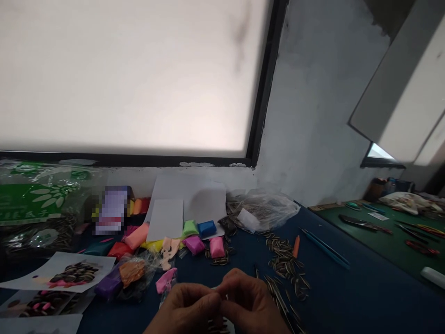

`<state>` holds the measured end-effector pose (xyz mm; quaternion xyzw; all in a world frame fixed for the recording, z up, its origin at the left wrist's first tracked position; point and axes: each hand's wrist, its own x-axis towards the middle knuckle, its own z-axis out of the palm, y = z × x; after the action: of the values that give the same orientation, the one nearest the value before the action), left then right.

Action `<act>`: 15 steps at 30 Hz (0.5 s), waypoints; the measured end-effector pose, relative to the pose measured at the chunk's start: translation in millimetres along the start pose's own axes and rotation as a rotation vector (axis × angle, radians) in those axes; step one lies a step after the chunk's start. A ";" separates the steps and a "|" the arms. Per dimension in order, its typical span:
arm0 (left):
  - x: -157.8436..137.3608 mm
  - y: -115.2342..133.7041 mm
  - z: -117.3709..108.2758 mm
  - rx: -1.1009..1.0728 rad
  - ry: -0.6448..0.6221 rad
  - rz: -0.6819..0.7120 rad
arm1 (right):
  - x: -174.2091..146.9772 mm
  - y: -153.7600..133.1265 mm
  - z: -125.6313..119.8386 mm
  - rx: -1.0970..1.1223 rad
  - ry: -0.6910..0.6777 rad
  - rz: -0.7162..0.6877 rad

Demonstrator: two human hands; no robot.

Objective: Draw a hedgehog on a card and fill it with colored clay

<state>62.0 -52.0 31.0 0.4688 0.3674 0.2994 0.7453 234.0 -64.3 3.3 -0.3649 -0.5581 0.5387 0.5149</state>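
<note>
My left hand [187, 308] and my right hand [250, 304] meet at the bottom centre, their fingertips pinched together. Whatever lies between the fingers is hidden or too small to name. Below them, partly covered, striped seeds [218, 324] show on a pale surface. A torn pink clay packet [166, 280] lies just beyond my left hand. To the right of my right hand, loose striped sunflower seeds [287, 264] spread over the blue tabletop, with a slim metal tool [281, 297] among them.
Several coloured clay packs [194, 245] and white sheets [167, 218] lie ahead. Printed pictures [73, 273] and a green-printed seed bag [38, 199] are left. Right are a clear plastic bag [264, 211], an orange stick [296, 247], blue tweezers [327, 248] and a green table [378, 236] with tools.
</note>
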 end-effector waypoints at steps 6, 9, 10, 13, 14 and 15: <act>4.9 -7.3 -4.3 -0.125 0.090 0.013 | -3.3 8.3 -4.8 -0.006 -0.057 0.070; 2.3 -4.6 -3.1 -0.100 0.068 -0.003 | -3.4 -4.8 -3.8 -0.010 -0.054 0.123; 1.0 -3.4 -2.3 -0.084 0.049 -0.007 | -3.0 -9.9 -3.1 -0.014 -0.048 0.143; -1.8 -2.0 1.1 -0.057 0.001 -0.042 | -1.4 -20.7 -1.0 -0.017 -0.029 0.207; -2.0 -2.7 2.3 -0.068 -0.016 -0.047 | -0.9 -21.8 -0.4 -0.014 -0.019 0.216; -1.7 -4.0 3.3 -0.086 -0.034 -0.046 | -0.6 -21.7 0.0 -0.007 -0.010 0.219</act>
<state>64.2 -56.5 28.8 0.4328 0.3523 0.2898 0.7776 237.3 -68.2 24.5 -0.4228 -0.5191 0.5919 0.4489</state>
